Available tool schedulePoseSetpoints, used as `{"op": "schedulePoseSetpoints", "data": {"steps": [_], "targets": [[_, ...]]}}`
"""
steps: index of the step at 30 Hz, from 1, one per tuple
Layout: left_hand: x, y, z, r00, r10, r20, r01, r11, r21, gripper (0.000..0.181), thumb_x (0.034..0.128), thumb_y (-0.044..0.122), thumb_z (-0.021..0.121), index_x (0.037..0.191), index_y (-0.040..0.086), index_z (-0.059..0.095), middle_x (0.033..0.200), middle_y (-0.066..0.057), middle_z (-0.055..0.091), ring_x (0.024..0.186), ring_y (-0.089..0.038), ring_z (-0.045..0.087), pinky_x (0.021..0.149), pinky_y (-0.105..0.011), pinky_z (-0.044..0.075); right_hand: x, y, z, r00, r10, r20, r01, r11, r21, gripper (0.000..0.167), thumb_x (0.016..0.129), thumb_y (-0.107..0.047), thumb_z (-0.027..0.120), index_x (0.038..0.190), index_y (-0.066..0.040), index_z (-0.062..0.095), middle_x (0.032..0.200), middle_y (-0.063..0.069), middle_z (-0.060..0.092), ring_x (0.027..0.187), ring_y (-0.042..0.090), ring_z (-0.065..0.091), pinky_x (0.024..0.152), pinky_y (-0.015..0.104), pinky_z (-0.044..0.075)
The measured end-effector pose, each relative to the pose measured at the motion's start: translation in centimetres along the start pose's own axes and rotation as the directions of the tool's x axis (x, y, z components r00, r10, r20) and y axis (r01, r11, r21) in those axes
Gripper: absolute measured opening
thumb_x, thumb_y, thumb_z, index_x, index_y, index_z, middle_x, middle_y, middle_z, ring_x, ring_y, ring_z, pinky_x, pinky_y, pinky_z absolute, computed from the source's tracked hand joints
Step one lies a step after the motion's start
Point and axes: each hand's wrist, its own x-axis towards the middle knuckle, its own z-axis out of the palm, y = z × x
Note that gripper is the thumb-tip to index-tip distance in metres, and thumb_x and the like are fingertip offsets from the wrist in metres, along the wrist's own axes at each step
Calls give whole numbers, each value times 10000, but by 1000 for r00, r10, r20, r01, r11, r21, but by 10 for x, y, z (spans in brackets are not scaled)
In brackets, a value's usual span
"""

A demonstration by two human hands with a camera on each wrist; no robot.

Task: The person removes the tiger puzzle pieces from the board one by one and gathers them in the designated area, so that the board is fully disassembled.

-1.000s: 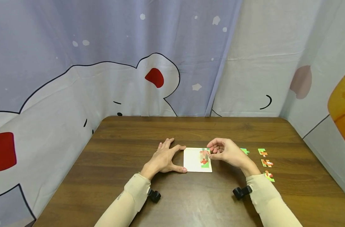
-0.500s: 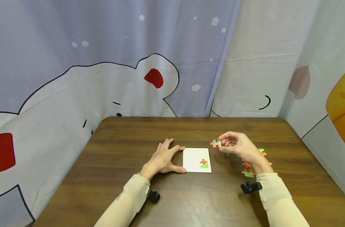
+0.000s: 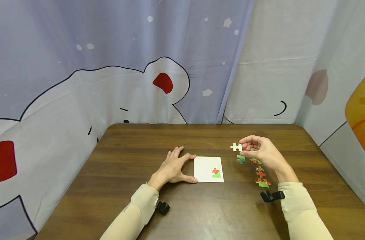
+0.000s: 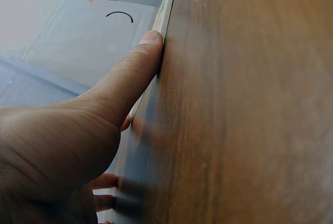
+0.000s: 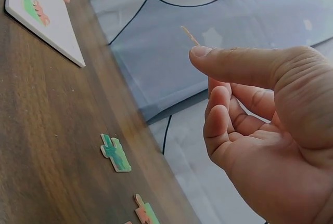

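A white square puzzle tray point(image 3: 203, 168) lies flat on the table, with one red and green puzzle piece point(image 3: 216, 172) in its near right corner. My left hand point(image 3: 170, 169) rests at the tray's left side, thumb and forefinger spread and touching its left corners. In the left wrist view the thumb point(image 4: 140, 52) presses the tray's edge. Right of the tray and above the table, my right hand point(image 3: 263, 151) pinches a puzzle piece point(image 3: 236, 147) by its edge between thumb and fingers. The right wrist view shows that held piece point(image 5: 190, 35) nearly edge-on.
A green puzzle piece point(image 3: 241, 159) lies on the table just below the raised hand. Several more pieces, among them a red and green one point(image 3: 263, 182), lie in a column under the right wrist. The brown table point(image 3: 134, 140) meets a printed curtain point(image 3: 125, 96) at its back.
My right hand has lifted the puzzle piece off the tray's upper right area and carried it right and farther back. The left hand and tray have stayed in place.
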Motion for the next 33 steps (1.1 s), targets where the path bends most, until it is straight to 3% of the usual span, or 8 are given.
{"op": "schedulePoseSetpoints", "data": {"steps": [13, 18, 27, 33], "targets": [[1, 0, -1, 1000, 10, -8, -10, 1000, 9, 950, 801, 636, 963, 1612, 328, 576, 1812, -251, 227, 1700, -493, 142, 1388, -636, 115, -5, -9, -11, 1000, 19, -15, -20, 999, -41, 416, 957, -54, 876, 1317, 58, 700, 1122, 135, 691, 939, 136, 673, 811, 205, 607], [-1, 0, -2, 1000, 18, -11, -18, 1000, -6, 954, 798, 625, 970, 1605, 286, 589, 1797, -281, 239, 1689, -521, 153, 1379, -660, 130, -10, -8, -15, 1000, 14, -25, -16, 998, -58, 413, 954, -48, 876, 1311, 64, 702, 1118, 140, 698, 931, 125, 678, 811, 195, 601], [-2, -1, -1, 1000, 18, -11, -18, 1000, -15, 941, 801, 614, 974, 1605, 319, 585, 1802, -275, 236, 1691, -520, 148, 1381, -659, 108, -19, -3, -22, 999, 18, -33, -21, 997, -76, 419, 952, -70, 891, 1309, 47, 706, 1019, 40, 657, 882, 102, 654, 757, 208, 602], [0, -1, 0, 1000, 21, -14, -21, 1000, -19, 942, 799, 617, 974, 1603, 315, 586, 1799, -279, 238, 1689, -525, 149, 1380, -663, 111, -28, 1, -22, 1000, 2, -26, -4, 998, -60, 424, 936, -35, 892, 1296, 79, 699, 1017, 60, 670, 876, 92, 664, 747, 201, 606]]}}
